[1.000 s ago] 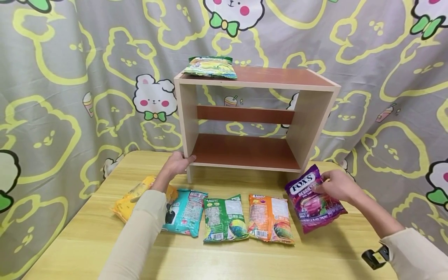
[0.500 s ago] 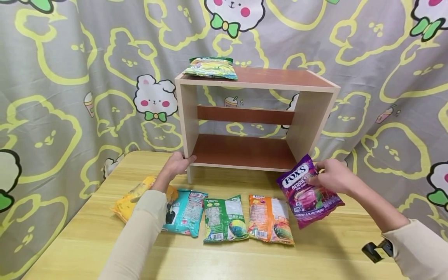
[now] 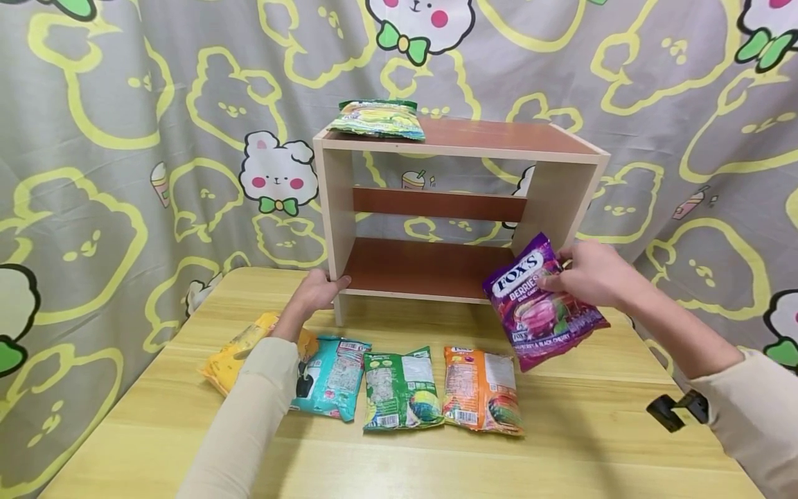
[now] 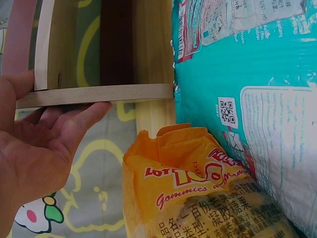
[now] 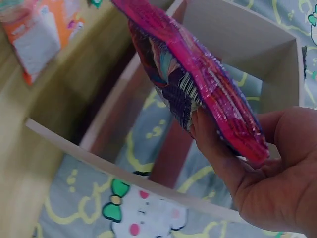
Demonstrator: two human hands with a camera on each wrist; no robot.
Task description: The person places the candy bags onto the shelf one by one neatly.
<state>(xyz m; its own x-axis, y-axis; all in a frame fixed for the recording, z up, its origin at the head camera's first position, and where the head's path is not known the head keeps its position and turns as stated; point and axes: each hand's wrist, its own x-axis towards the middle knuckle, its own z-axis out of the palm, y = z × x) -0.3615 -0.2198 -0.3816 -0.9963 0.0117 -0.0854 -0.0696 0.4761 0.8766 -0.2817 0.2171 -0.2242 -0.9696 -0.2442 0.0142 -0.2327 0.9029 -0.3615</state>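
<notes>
My right hand pinches a purple Fox's Berries candy bag by its right edge, in the air before the shelf's lower right corner. In the right wrist view the bag is seen edge-on, with fingers behind it. My left hand grips the left side panel of the small wooden shelf near the lower board. The left wrist view shows the thumb on one face of that panel and the fingers on the other. A yellow-green candy bag lies on the shelf's top left.
On the table before the shelf lie an orange bag, a green bag, a teal bag and a yellow gummies bag, partly under my left forearm. A patterned curtain hangs behind.
My right hand has lifted the purple candy bag up and to the left, from beside the orange bag to the shelf's lower right front. The left hand has stayed on the shelf panel.
</notes>
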